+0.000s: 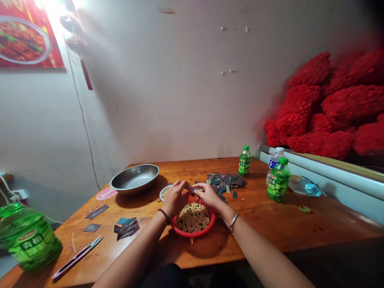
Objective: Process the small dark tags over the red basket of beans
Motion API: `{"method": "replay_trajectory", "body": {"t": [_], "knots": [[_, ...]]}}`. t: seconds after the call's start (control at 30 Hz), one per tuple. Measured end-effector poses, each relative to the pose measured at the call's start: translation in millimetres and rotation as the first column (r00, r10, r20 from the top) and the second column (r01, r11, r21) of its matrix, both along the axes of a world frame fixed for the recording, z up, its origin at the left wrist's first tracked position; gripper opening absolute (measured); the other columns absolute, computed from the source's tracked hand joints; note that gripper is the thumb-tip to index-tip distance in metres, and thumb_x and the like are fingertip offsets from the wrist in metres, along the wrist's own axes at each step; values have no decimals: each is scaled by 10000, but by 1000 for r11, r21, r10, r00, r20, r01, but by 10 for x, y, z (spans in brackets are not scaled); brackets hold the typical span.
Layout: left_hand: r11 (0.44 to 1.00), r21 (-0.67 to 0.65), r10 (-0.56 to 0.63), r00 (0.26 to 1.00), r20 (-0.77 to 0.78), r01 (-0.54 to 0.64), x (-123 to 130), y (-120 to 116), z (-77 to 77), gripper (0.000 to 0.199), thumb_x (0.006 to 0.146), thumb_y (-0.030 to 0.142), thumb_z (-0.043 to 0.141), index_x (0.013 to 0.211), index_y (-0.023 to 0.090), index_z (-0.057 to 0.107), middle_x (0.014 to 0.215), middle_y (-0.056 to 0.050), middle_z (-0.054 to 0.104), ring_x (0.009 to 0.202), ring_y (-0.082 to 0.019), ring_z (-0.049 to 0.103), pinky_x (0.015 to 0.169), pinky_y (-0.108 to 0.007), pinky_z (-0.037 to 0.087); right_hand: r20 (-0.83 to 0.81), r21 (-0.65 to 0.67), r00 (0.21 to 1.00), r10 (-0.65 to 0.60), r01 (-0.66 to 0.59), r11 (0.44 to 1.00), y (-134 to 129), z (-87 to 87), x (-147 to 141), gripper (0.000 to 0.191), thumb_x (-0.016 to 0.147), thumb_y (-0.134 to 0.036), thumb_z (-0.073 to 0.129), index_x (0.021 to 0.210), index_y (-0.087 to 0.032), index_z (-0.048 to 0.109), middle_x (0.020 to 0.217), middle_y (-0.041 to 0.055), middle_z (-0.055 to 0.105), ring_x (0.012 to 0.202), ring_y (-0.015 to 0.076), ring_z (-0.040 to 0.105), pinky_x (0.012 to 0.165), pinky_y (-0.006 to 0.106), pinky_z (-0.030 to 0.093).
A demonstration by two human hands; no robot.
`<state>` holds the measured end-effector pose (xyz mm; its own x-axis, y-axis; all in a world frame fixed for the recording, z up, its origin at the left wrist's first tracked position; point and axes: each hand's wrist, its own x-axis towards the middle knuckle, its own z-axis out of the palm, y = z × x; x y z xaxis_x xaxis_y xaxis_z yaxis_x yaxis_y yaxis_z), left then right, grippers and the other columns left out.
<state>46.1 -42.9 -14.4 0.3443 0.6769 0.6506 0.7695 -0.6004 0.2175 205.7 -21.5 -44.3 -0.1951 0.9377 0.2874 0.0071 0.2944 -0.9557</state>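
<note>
My left hand (174, 197), with a beaded bracelet at the wrist, and my right hand (207, 196), with a silver bangle, meet above a red plastic basket (213, 221). Their fingertips pinch together on a small dark piece (193, 189), mostly hidden by the fingers. Pale round beans (193, 220) mixed with some black ones fill the basket below. Partly behind my left hand is a white bowl (161, 196) holding pale beans. A heap of dark flat squares (226, 184) lies beyond my right hand.
On the wooden table (258, 228) are a metal basin (135, 180), pink-handled thread snips (77, 258), more dark squares (127, 229), loose strings and a big green bottle (28, 240). Smaller green bottles (278, 182) stand right. Red bundles (309, 108) are piled beyond.
</note>
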Motion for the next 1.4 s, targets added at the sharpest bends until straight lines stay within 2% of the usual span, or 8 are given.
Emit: {"method": "replay_trajectory", "body": {"t": [0.13,0.4,0.7,0.97,1.07,1.23,1.4], "knots": [[999,27,-32,999,-1,32,10,-10,19,115,831,336,537,856,224,547,865,14,613,833,-128,554,692,-230,401,3,30,1000,25,-25,999,-4,13,-3,238,743,-84,476,912,-109,641,849,55,672,562,86,589,520,205,487],[1000,14,28,998,-48,-28,30,-60,53,101,822,307,541,881,227,529,887,16,604,818,-132,552,677,-237,394,25,21,1000,-6,6,1000,48,-30,6,260,754,-71,459,948,-104,629,830,59,674,457,62,564,468,183,436],[999,16,36,998,-45,-35,24,-29,33,182,819,341,539,944,217,490,933,0,624,883,-149,567,687,-254,423,8,20,1000,4,-4,1000,46,-53,1,247,752,-81,471,935,-116,634,844,58,675,468,63,570,462,179,445],[999,41,-8,999,-45,10,30,-41,42,168,800,325,576,931,239,515,881,23,638,837,-133,574,652,-238,425,5,18,1000,3,-3,1000,40,-27,-3,267,732,-56,456,909,-127,643,834,45,679,481,61,566,467,174,452],[999,44,19,999,-26,-17,23,-37,41,128,802,304,567,900,231,527,885,13,621,828,-134,567,657,-237,421,15,7,1000,-10,10,1000,29,-13,-6,265,732,-62,453,913,-116,639,836,56,678,468,63,560,469,186,456],[1000,-25,-7,999,-46,6,18,-22,36,113,806,318,555,861,220,545,860,8,596,785,-128,553,671,-236,410,-2,10,1000,-7,7,1000,-3,14,-8,246,729,-84,473,904,-117,642,856,57,675,509,81,579,495,207,482],[1000,-22,-7,999,-50,6,20,-55,61,121,813,331,540,869,224,546,852,1,586,789,-133,543,680,-238,405,10,5,1000,-13,13,1000,3,17,-2,249,739,-72,461,909,-115,638,860,58,670,475,65,564,478,195,467]]}}
